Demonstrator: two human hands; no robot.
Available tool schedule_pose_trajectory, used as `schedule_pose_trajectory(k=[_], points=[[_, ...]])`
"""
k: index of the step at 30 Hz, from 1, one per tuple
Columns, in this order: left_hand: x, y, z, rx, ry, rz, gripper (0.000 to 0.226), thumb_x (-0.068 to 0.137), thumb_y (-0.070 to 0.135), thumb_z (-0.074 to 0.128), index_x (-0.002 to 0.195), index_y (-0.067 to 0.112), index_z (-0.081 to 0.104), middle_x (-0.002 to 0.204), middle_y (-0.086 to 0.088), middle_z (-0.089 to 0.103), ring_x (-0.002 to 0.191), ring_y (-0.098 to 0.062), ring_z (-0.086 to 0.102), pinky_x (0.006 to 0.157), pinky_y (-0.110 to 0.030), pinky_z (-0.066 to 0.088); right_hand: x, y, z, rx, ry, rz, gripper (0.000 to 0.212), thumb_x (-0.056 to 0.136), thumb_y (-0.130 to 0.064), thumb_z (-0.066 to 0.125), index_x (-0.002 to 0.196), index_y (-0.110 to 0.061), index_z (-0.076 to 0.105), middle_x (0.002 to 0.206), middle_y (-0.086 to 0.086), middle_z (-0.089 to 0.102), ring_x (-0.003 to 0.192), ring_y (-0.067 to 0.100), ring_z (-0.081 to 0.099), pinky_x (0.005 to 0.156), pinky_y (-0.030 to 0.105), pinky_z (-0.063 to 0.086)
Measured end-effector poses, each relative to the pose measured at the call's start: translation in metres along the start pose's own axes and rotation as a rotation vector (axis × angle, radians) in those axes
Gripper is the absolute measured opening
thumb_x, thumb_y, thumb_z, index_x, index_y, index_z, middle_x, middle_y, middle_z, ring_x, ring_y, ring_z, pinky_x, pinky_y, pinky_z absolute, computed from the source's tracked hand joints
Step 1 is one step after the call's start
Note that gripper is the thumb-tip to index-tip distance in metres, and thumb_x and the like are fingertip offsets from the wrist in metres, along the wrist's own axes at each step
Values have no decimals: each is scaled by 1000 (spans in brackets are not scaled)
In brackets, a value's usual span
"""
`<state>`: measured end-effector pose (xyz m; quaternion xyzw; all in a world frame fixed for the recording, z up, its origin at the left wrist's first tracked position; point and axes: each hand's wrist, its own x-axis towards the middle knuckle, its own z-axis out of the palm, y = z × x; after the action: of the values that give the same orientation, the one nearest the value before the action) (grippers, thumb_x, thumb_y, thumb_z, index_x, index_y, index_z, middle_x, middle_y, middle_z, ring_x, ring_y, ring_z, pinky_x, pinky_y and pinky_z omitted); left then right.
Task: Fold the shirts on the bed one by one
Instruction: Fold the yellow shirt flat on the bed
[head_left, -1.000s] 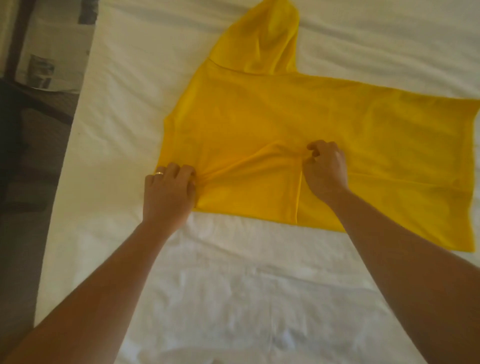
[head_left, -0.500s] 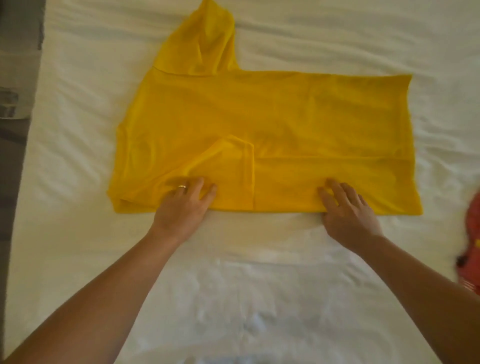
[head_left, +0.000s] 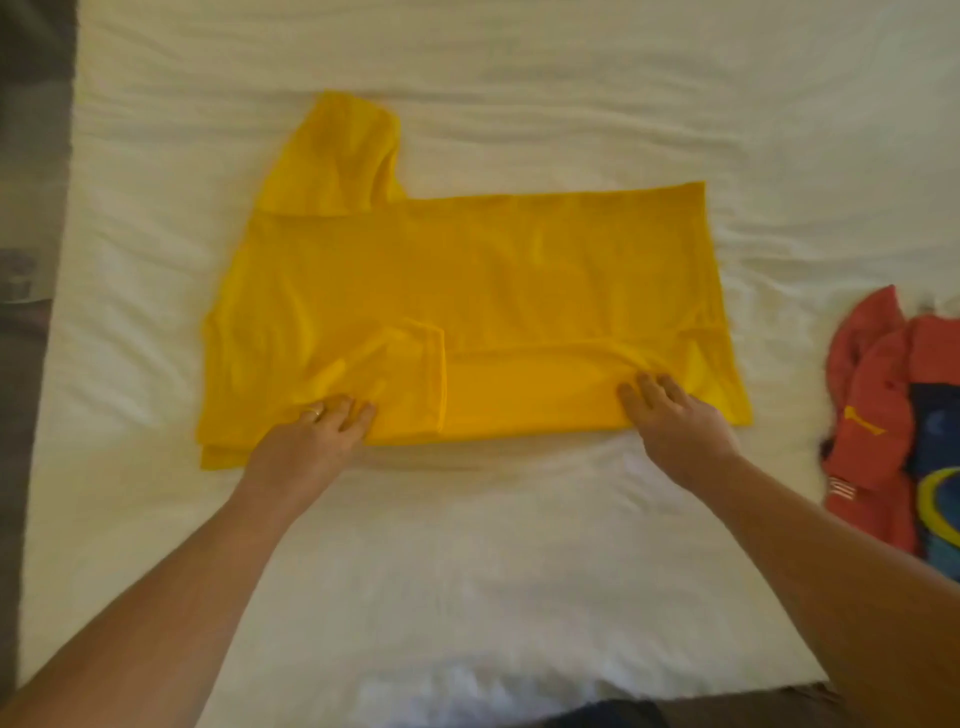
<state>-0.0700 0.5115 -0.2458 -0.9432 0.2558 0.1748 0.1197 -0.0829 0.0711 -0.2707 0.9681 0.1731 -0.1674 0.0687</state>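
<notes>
A person's left hand (head_left: 317, 441) presses flat, fingers spread, on the near fold of a yellow shirt (head_left: 467, 291) lying mid-bed (head_left: 519, 571); the right hand (head_left: 675, 421) does the same further along that near edge. One sleeve (head_left: 337, 156) points toward the far edge, not yet folded. Smoothing outward from the crease looks the way to keep it straight. Near the bed's right edge lies a red garment (head_left: 883, 405). No containers show.
</notes>
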Motion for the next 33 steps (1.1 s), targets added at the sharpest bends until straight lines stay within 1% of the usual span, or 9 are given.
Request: schedule_pose_trajectory(k=[5,8,10,12,16,19,23,30,33], points=[[-61,40,15,-40,-69,86,65,68,-3,66,132,10,64,117,-22,69,83,-38,71,40,-37,53,-67,-15,12,39,-152,-21,54,77,-13,36,115,-2,73,116,30,67,95,51,69,52,51,59],[-78,58,18,-53,-220,39,82,48,-2,85,128,11,69,117,-23,68,73,-38,70,37,-35,49,-86,-21,11,47,-355,19,55,63,-15,62,116,-7,73,124,25,66,103,47,69,58,51,61],[-73,60,11,-61,-248,13,78,46,23,89,122,13,73,116,-19,67,72,-37,70,41,-35,51,-83,-19,6,48,-435,36,65,55,-27,70,118,-13,72,129,19,65,109,43,67,67,50,61],[-61,56,4,-82,-230,16,60,62,55,67,109,19,76,106,-12,68,72,-34,70,47,-36,54,-73,-18,-8,58,-396,13,56,64,-41,62,114,-18,72,126,16,65,106,41,67,71,48,59],[-20,47,-21,-158,-223,-30,62,79,70,31,87,23,70,91,-3,70,80,-32,71,58,-35,49,-35,-13,-35,151,-235,74,44,88,-45,38,110,-18,65,116,10,64,106,35,64,83,39,50],[22,38,-38,-243,-117,-116,55,86,62,31,95,21,66,99,-4,68,95,-31,70,65,-36,47,4,0,-42,223,-117,166,25,95,-33,50,105,-15,64,112,12,66,106,36,64,79,40,51],[79,15,-52,-273,11,-209,25,88,33,65,101,12,68,102,-12,63,97,-38,64,68,-47,53,60,26,-49,252,-61,250,21,92,-20,55,110,-11,63,116,16,62,112,38,59,81,44,51],[155,-4,-56,-93,94,-131,67,77,23,75,139,15,51,134,-13,54,114,-40,56,83,-50,48,131,69,-51,235,-91,324,70,83,-28,75,144,-22,41,139,15,41,120,43,49,89,52,52],[174,-3,-53,-56,107,-162,71,78,18,73,143,16,46,137,-11,53,119,-39,53,85,-50,44,144,77,-48,208,-92,291,84,80,-31,76,151,-25,32,149,11,33,125,42,46,90,49,51]])
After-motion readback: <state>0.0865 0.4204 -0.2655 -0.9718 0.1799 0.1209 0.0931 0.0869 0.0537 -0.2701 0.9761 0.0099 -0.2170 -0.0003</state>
